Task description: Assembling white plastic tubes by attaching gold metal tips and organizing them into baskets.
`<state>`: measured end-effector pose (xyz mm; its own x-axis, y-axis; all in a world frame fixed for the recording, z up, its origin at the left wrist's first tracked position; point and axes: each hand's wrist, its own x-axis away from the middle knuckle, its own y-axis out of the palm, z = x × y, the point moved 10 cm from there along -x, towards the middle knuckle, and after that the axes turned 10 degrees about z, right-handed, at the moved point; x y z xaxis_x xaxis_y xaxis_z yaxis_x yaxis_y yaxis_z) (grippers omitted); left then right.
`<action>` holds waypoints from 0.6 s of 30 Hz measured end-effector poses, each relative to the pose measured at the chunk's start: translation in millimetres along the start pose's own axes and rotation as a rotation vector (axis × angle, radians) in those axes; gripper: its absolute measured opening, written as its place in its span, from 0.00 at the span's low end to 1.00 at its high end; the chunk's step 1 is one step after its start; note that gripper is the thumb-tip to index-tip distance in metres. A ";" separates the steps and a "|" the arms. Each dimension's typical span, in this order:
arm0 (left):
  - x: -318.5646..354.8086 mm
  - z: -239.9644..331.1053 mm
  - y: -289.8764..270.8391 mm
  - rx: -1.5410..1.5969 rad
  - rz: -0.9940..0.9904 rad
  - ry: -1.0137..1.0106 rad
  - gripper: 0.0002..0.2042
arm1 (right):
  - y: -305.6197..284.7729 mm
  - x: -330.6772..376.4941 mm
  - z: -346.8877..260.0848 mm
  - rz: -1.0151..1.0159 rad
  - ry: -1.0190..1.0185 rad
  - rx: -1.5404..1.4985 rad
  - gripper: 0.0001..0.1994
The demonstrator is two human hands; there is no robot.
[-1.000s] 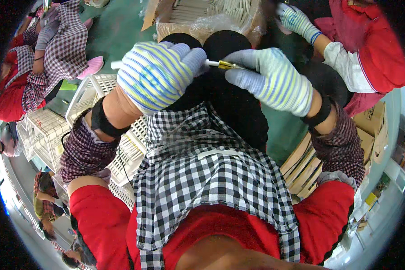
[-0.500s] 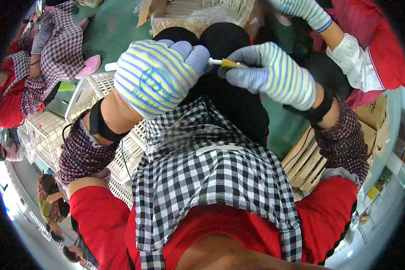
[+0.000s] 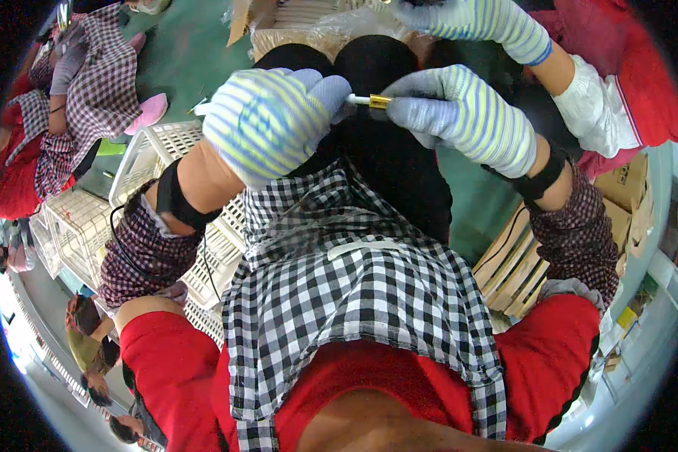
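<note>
My left hand (image 3: 271,120) wears a striped work glove with grey fingertips and pinches the white end of a small thin stick-like part (image 3: 368,99). My right hand (image 3: 459,113), gloved the same way, grips the part's gold metal end. Both hands meet above my black-trousered knees, over a black-and-white checked apron (image 3: 361,301). The part is mostly hidden by the fingertips.
White plastic baskets (image 3: 158,151) sit at my left on the green floor. A co-worker's gloved hand (image 3: 474,22) reaches in at the top right over a cardboard box (image 3: 294,30). Wooden slats (image 3: 512,264) and cardboard cartons lie at the right. Another person in a checked apron (image 3: 90,68) sits far left.
My two hands have stayed together on the small part, shifting slightly. The co-worker's gloved hand at the top right has moved leftward, closer to the box.
</note>
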<state>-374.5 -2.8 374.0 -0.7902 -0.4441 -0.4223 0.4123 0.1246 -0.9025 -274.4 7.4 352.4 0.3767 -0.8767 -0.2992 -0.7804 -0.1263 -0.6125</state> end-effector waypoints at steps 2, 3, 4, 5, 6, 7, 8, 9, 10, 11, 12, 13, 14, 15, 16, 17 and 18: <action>8.9 -27.4 25.9 0.443 -0.145 -0.302 0.09 | -10.4 0.9 -20.9 0.170 -0.261 0.297 0.17; 20.5 -33.7 45.7 0.884 -0.285 -0.606 0.11 | -3.8 2.6 -44.1 0.108 -0.505 0.618 0.19; 27.3 -27.9 42.4 0.959 -0.528 -0.767 0.15 | -1.4 14.1 -54.4 0.117 -0.676 0.717 0.19; 25.7 -20.0 39.9 1.006 -0.408 -0.656 0.13 | 2.6 26.1 -62.4 0.126 -0.848 0.815 0.19; 21.7 -19.0 33.4 0.800 -0.303 -0.559 0.12 | 2.3 28.2 -61.6 0.094 -0.842 0.795 0.16; 16.6 -17.2 24.4 0.596 -0.197 -0.459 0.11 | 7.0 30.6 -59.3 0.091 -0.833 0.801 0.16; 7.8 -7.3 15.7 0.241 -0.122 -0.207 0.08 | 5.6 12.5 -23.2 -0.019 -0.307 0.329 0.15; 3.9 1.9 8.8 -0.027 -0.127 -0.033 0.07 | 21.4 11.6 15.9 -0.118 0.211 -0.153 0.14; 3.4 7.0 8.4 -0.054 -0.112 0.027 0.08 | 39.9 26.6 34.8 -0.329 0.678 -0.325 0.15; 3.2 11.5 9.2 -0.080 -0.097 0.088 0.08 | 42.6 29.2 39.9 -0.328 0.679 -0.326 0.15; 5.5 8.3 15.3 -0.081 -0.092 0.089 0.08 | 35.9 17.9 36.1 -0.243 0.442 -0.188 0.14; 9.5 -5.3 25.8 0.091 -0.097 -0.052 0.09 | 27.8 10.3 24.3 -0.158 0.204 -0.054 0.15; 13.0 -17.2 32.6 0.263 -0.101 -0.192 0.10 | 6.1 7.3 -16.1 0.092 -0.291 0.365 0.17; 7.9 -18.3 23.1 0.255 -0.100 -0.189 0.10 | 3.8 10.1 -36.1 0.093 -0.490 0.627 0.20; 15.5 -30.8 33.1 0.571 -0.296 -0.479 0.12 | -2.9 17.0 -46.8 0.111 -0.607 0.726 0.20; 31.9 -30.1 42.6 0.885 -0.493 -0.768 0.13 | -8.0 25.7 -52.8 0.129 -0.724 0.826 0.20; 45.8 -32.7 41.6 0.936 -0.553 -0.956 0.14 | -15.9 30.8 -48.6 0.177 -0.742 0.856 0.19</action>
<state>-408.4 11.1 314.3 -0.4982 -0.7008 0.5106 0.5964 -0.7044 -0.3849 -274.7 -40.2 388.5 0.7192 -0.3248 -0.6142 -0.3631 0.5780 -0.7308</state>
